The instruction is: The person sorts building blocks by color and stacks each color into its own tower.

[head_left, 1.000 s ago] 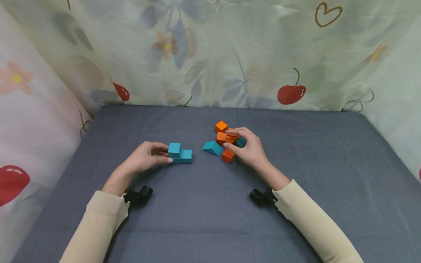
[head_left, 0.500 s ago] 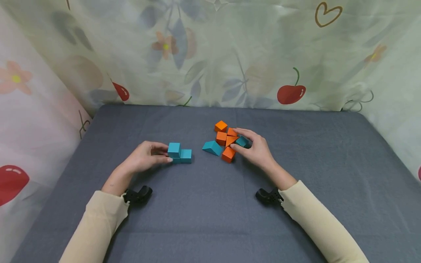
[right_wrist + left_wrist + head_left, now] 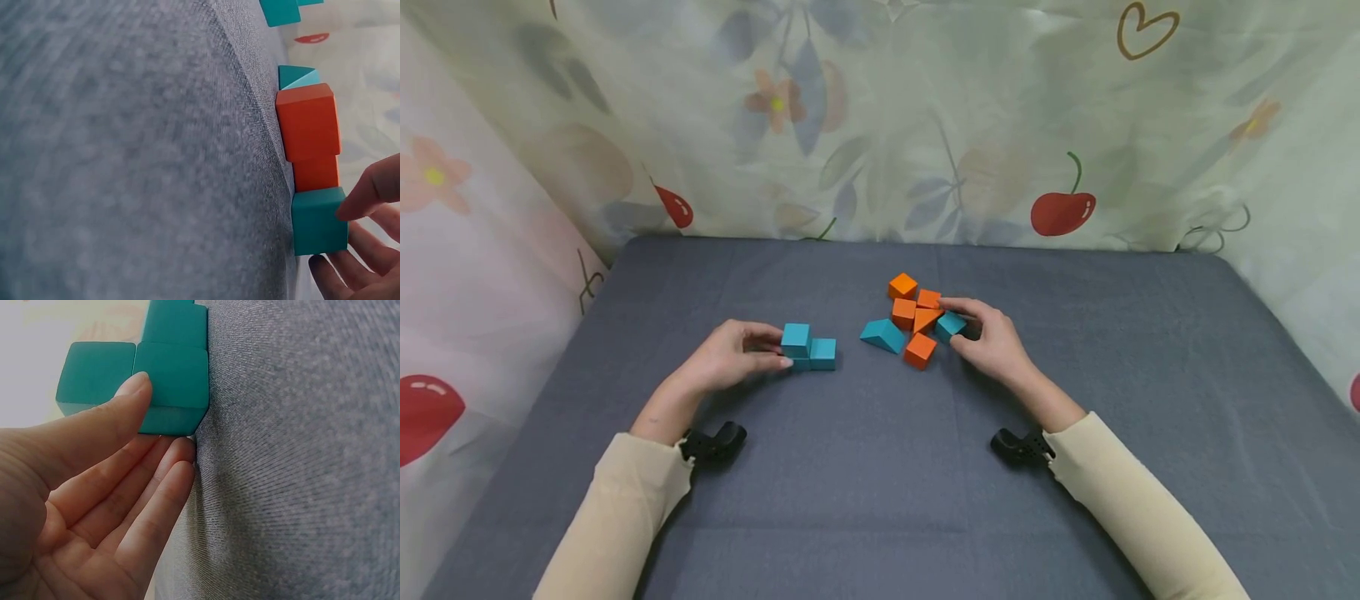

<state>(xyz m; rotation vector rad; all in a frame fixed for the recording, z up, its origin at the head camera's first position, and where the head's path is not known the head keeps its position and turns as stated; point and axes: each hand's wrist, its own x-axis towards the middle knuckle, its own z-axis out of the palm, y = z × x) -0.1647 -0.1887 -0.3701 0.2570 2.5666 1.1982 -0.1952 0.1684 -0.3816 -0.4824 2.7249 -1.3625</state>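
Observation:
Near the middle of the table, several blue cubes form a step: an upper cube [image 3: 796, 340] rests on a lower blue cube [image 3: 177, 378], and another blue cube [image 3: 823, 355] stands to the right. My left hand [image 3: 730, 356] holds the lower cube from the left, its thumb across the near face and its fingers behind. To the right, my right hand [image 3: 992, 340] is spread around a separate blue cube [image 3: 950, 326]. In the right wrist view its thumb overlaps that cube's [image 3: 320, 222] edge, and the other fingers lie partly hidden beyond it.
Left of the right hand sits a cluster of orange blocks, including a near cube [image 3: 920, 351], a triangular block [image 3: 927, 319] and a far cube [image 3: 902, 286]. A blue triangular block [image 3: 883, 336] lies at its left side. A printed curtain [image 3: 880, 125] hangs behind the grey-clothed table [image 3: 865, 483].
My right hand has shifted right, off the orange blocks to the blue cube at the cluster's right side, which shows more fully now. The left hand and its blue cubes stay put.

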